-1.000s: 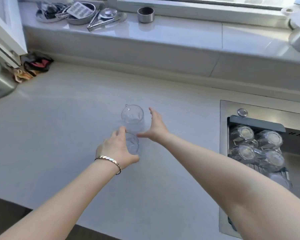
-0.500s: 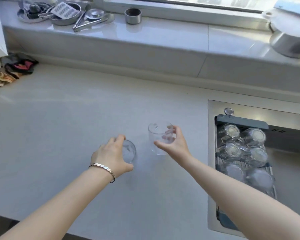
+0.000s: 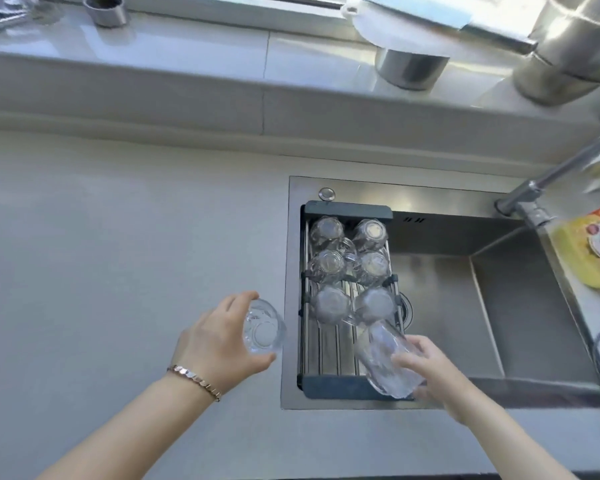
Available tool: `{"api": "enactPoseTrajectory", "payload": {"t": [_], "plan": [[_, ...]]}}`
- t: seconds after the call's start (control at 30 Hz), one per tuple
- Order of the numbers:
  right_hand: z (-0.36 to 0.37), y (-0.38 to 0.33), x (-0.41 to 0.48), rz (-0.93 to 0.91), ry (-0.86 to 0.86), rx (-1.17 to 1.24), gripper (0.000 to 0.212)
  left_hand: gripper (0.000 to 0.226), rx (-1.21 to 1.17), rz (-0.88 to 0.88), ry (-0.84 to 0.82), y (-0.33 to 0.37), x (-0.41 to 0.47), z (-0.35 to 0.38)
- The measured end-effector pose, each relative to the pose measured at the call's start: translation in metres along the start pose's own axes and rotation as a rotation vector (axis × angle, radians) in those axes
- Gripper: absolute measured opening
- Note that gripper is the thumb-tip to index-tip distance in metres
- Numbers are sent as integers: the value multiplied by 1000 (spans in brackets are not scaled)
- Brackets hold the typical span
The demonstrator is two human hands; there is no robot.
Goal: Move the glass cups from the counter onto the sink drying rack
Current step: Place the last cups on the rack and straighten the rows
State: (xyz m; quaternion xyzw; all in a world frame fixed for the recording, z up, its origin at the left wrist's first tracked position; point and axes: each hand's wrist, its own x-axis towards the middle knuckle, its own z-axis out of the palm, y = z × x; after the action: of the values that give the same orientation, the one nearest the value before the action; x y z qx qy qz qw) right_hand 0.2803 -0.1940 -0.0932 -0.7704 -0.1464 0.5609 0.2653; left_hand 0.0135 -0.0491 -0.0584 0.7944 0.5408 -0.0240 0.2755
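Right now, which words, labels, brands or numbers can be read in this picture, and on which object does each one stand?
Yellow package at the right edge: a round label with print, too blurred to read.
Glass cups on the drying rack and in both hands: no print visible.
Metal cup on the window ledge: no print visible.
Nothing legible anywhere.

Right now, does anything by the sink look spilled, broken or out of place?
Nothing stands out. Six glasses sit upside down in tidy pairs on the drying rack. The tilted glass in the right hand and the cup in the left hand are simply being carried.
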Motion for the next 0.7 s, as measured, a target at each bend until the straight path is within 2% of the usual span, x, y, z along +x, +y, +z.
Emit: {"api": "enactPoseTrajectory", "payload": {"t": [0.13, 0.27, 0.33, 0.4, 0.57, 0.7], "plan": [[11, -18, 6, -140, 49, -384, 63, 78, 6, -10, 12, 24, -10, 14], [42, -33, 22, -259, 129, -958, 67, 78, 32, -31, 19, 34, -22, 20], [56, -34, 33, -269, 113, -1112, 67, 79, 39, -49, 23, 35, -27, 20], [64, -30, 44, -256, 97, -1124, 66, 80, 47, -59, 40, 35, -32, 19], [90, -13, 59, -283, 110, -955, 65, 79, 56, -90, 72, 31, -39, 15], [82, -2, 49, -296, 145, -548, 53, 78, 43, -101, 59, 30, -40, 19]]}}
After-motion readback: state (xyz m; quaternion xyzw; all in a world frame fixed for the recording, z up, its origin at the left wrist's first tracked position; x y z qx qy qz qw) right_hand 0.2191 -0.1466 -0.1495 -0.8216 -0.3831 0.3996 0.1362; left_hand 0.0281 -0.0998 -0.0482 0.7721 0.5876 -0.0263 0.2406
